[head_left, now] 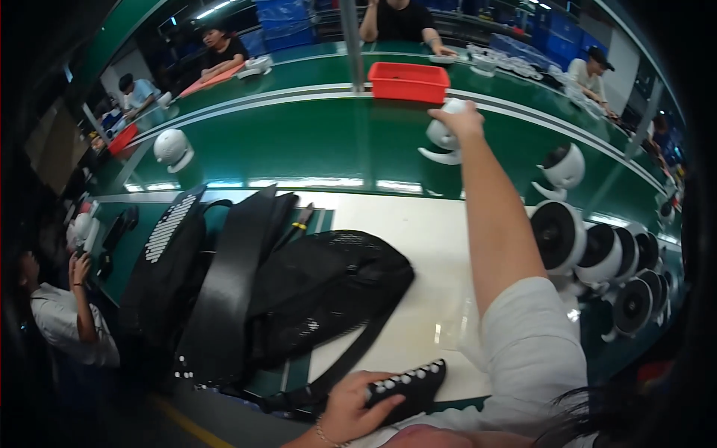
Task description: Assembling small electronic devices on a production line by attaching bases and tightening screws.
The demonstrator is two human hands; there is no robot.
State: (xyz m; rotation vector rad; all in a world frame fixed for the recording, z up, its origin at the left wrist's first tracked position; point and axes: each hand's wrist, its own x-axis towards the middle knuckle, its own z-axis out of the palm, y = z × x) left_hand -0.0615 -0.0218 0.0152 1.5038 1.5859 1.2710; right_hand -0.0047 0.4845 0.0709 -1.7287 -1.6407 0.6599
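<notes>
My right arm reaches far out over the green conveyor, and my right hand [467, 121] is closed on the top of a white rounded device [439, 137] with a curved foot. Down at the lower edge, my left hand [354, 407] is wrapped round a black padded piece [422, 387] with a row of white round dots along it. A black fabric bag [328, 280] with a strap lies beside that hand, on the white work surface [418, 224]. What the left palm covers is hidden.
Pliers [303, 216] with yellow-and-black handles lie behind the bag. Another white device [172, 148] stands on the belt at left, one [564, 168] at right. Several round white-and-black units [557, 235] crowd the right side. A red bin [409, 81] sits beyond. Co-workers sit across and at left.
</notes>
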